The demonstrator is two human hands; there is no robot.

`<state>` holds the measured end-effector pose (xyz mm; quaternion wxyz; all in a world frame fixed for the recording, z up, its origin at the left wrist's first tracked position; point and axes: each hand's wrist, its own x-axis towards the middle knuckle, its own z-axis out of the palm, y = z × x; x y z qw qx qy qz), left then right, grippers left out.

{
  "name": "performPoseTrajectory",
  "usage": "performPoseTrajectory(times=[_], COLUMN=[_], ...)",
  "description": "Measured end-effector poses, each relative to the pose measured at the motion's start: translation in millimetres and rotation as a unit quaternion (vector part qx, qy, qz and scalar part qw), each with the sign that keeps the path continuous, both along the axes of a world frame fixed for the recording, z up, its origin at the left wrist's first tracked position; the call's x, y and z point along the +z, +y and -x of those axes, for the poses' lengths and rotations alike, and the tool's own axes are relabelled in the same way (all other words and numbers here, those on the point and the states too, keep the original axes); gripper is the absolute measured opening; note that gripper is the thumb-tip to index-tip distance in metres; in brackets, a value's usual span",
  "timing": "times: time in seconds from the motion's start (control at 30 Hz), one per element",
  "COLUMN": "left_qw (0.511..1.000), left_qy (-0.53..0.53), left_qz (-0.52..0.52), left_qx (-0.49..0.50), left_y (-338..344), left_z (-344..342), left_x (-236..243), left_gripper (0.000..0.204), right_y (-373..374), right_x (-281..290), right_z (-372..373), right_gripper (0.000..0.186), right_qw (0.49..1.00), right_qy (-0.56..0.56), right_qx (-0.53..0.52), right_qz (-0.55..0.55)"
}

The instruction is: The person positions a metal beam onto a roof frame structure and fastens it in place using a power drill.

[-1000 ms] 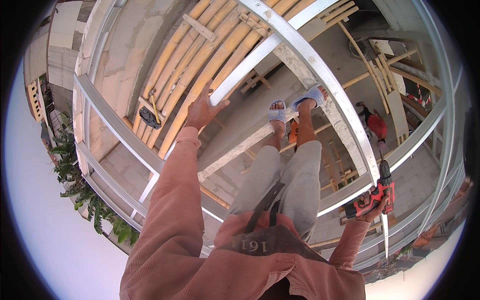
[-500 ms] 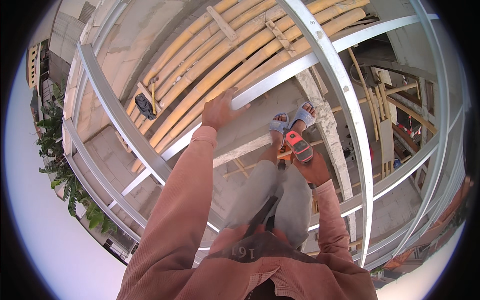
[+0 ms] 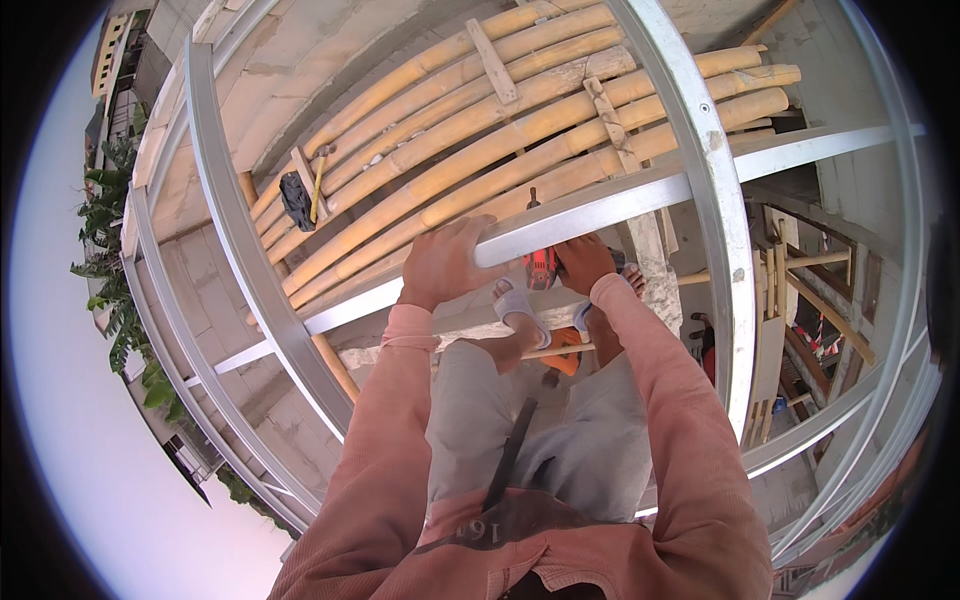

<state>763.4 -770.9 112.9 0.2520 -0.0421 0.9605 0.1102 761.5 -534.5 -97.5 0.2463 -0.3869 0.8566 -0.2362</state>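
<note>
My left hand [image 3: 447, 260] is closed over a silvery metal beam [image 3: 600, 212] that crosses in front of me, its fingers over the far edge and thumb on the near side. Just right of it, my right hand [image 3: 586, 262] is wrapped round a red and black power drill [image 3: 541, 268] below the beam. The drill's dark tip [image 3: 534, 197] shows past the beam's far side; the beam hides its middle. Part of the right fingers is hidden too.
Beyond the beam lies a platform of bamboo poles [image 3: 450, 205], carrying a hammer [image 3: 320, 180] and a black bag [image 3: 297, 202]. Metal beams cross at left [image 3: 235, 220] and right [image 3: 715, 160]. My sandalled feet stand on a concrete ledge [image 3: 655, 285] below. Plants [image 3: 125, 260] grow at far left.
My right hand has carried the drill from near my knees up and forward to the beam. The left hand stays on the beam. My view has shifted and my feet have moved apart.
</note>
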Motion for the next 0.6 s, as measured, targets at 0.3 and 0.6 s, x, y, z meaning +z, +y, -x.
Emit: performPoseTrajectory(times=[0.3, 0.6], left_qw=[0.997, 0.99], left_qy=[0.002, 0.113], left_qz=[-0.071, -0.072], left_qx=[0.032, -0.033], left_y=[7, 2], left_z=[0, -24], left_x=[-6, -17], left_gripper=[0.085, 0.071], right_y=[-43, -84], right_x=[-56, -77], right_z=[69, 101], right_gripper=[0.076, 0.057], right_qw=[0.999, 0.982], right_qy=[-0.011, 0.083], right_qx=[0.036, 0.065], right_qz=[0.001, 0.155])
